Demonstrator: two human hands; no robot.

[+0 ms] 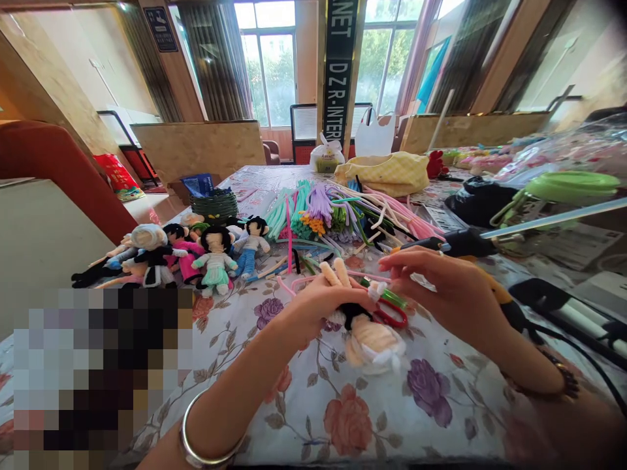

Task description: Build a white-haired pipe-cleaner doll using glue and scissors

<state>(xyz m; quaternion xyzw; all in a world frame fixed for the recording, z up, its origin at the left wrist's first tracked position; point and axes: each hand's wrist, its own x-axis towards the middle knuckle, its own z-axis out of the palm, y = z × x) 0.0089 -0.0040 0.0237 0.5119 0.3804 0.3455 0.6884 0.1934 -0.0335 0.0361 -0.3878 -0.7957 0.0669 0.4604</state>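
Observation:
My left hand (313,303) is closed round a fuzzy pipe-cleaner doll (375,343) with a beige and white head, which hangs toward me over the table. Two beige stems, apparently legs, poke up beyond my fingers, and black fuzz shows beneath the hand. Just to the right, my right hand (448,287) hovers by the doll's small white arm end, fingers stretched out and apart. Red-handled scissors (394,316) lie under and behind the doll, beside something green and shiny. A glue gun (465,243) with a long translucent glue stick is behind my right hand, partly hidden by it.
Finished fuzzy dolls (215,258) are grouped at the left, before a dark green basket (214,207). Bundles of coloured pipe cleaners (318,209) spread across the middle. A yellow checked bag (385,173) lies behind them. A green-lidded container (571,186) and a black cable are at right.

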